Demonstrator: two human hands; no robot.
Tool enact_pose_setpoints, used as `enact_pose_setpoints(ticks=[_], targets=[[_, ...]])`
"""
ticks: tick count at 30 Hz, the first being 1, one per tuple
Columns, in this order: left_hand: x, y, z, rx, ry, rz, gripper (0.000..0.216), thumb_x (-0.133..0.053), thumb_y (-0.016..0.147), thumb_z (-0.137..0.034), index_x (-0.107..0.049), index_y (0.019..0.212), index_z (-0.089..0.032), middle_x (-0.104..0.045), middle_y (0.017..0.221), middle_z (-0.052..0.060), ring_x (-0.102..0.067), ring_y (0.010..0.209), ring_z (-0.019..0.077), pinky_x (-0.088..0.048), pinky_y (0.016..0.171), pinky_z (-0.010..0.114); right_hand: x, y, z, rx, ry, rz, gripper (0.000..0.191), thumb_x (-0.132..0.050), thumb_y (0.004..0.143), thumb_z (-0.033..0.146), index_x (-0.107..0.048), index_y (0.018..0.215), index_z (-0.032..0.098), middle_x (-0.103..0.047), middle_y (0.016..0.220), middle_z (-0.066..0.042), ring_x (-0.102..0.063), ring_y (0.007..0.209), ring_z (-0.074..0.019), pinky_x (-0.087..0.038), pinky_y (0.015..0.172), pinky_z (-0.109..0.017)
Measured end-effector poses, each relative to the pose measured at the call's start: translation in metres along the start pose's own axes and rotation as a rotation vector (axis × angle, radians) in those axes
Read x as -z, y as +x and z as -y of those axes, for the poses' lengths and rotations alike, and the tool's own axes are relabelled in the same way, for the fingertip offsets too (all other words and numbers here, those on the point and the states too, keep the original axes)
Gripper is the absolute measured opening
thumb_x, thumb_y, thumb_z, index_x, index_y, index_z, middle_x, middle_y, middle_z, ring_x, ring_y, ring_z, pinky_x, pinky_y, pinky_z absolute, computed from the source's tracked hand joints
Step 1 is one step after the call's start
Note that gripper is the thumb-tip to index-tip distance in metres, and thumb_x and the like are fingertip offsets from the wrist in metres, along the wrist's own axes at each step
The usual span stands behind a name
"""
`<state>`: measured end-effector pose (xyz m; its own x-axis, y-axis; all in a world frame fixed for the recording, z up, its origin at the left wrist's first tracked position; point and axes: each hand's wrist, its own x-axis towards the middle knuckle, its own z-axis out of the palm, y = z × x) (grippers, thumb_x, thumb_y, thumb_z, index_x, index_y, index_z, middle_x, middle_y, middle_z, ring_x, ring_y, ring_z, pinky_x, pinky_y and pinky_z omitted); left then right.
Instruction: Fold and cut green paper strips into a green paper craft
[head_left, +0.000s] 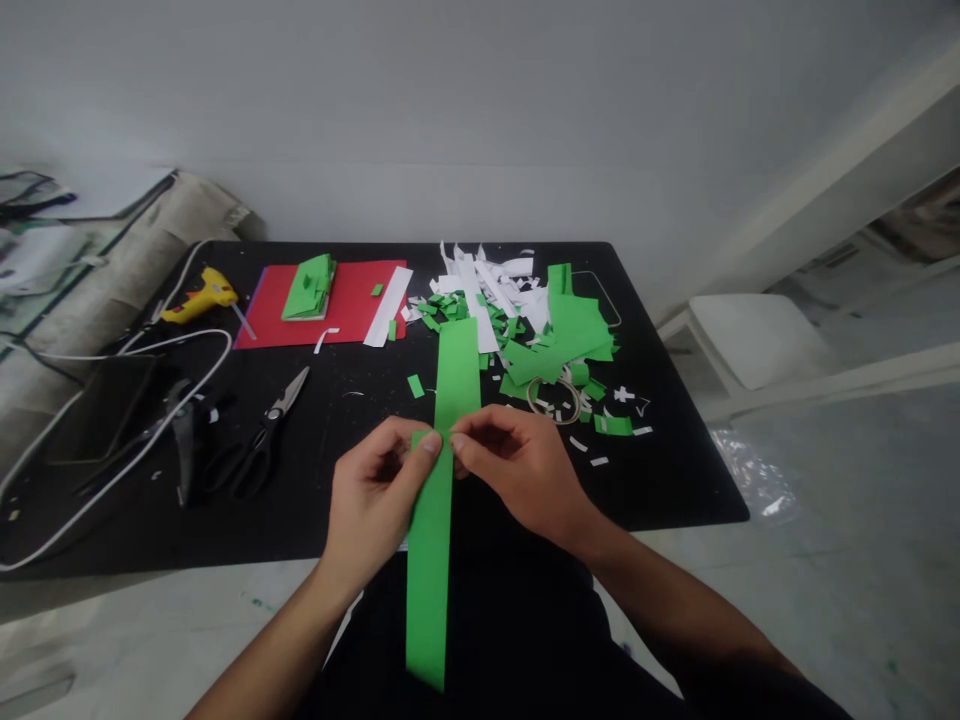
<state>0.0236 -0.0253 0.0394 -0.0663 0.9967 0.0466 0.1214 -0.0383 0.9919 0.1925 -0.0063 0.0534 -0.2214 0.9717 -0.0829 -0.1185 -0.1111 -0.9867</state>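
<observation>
A long green paper strip (429,580) runs from the middle of the black table down past its front edge over my lap. My left hand (379,485) pinches its left edge about midway, thumb on top. Opposite, my right hand (525,470) pinches the right edge with thumb and forefinger, the fingertips of both hands nearly meeting. Beyond my hands the strip's far end lies near white paper strips (480,300) and green scraps. Scissors (270,430) with black handles lie slightly open to the left of my left hand.
A yellow glue gun (202,296) and its white cable (172,415) lie at left. Folded green paper (309,285) rests on a red sheet (345,325). Cut green paper (574,325) and a tape ring (553,402) are at right. A wall stands behind the table (675,480).
</observation>
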Motion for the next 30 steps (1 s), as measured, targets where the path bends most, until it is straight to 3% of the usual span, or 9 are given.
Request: enact_pose_setpoints(ticks=[11, 21, 30], targets=[[0.0005, 0.0004, 0.0026, 0.102, -0.141, 0.11, 0.018, -0.073, 0.093, -0.034, -0.073, 0.085, -0.019, -0.069, 0.066, -0.002, -0.056, 0.052, 0.0087, -0.042, 0.046, 0.018, 0.0014, 0.0021, -0.0007, -0.03, 0.007, -0.043, 0.019, -0.086, 0.078, 0.034, -0.076, 0.084, 0.019, -0.073, 0.074, -0.001, -0.068, 0.067, -0.0151, -0.059, 0.068, -0.03], [0.0018, 0.0012, 0.0058, 0.132, -0.144, 0.166, 0.024, -0.075, 0.091, -0.038, -0.069, 0.077, -0.019, -0.055, 0.06, -0.005, -0.044, 0.049, 0.0081, -0.035, 0.044, 0.019, 0.003, 0.0048, -0.0035, -0.021, 0.013, -0.073, 0.018, -0.086, 0.077, 0.033, -0.075, 0.082, 0.019, -0.072, 0.072, 0.0, -0.068, 0.063, -0.0145, -0.06, 0.063, -0.029], [0.0064, 0.0031, 0.007, 0.046, -0.069, 0.246, 0.022, -0.074, 0.092, -0.035, -0.069, 0.078, -0.019, -0.055, 0.062, -0.004, -0.048, 0.054, 0.0093, -0.039, 0.05, 0.02, 0.0044, 0.0047, 0.0008, 0.014, -0.029, -0.084, 0.021, -0.084, 0.079, 0.038, -0.075, 0.082, 0.02, -0.07, 0.068, 0.001, -0.064, 0.057, -0.0127, -0.057, 0.056, -0.027]])
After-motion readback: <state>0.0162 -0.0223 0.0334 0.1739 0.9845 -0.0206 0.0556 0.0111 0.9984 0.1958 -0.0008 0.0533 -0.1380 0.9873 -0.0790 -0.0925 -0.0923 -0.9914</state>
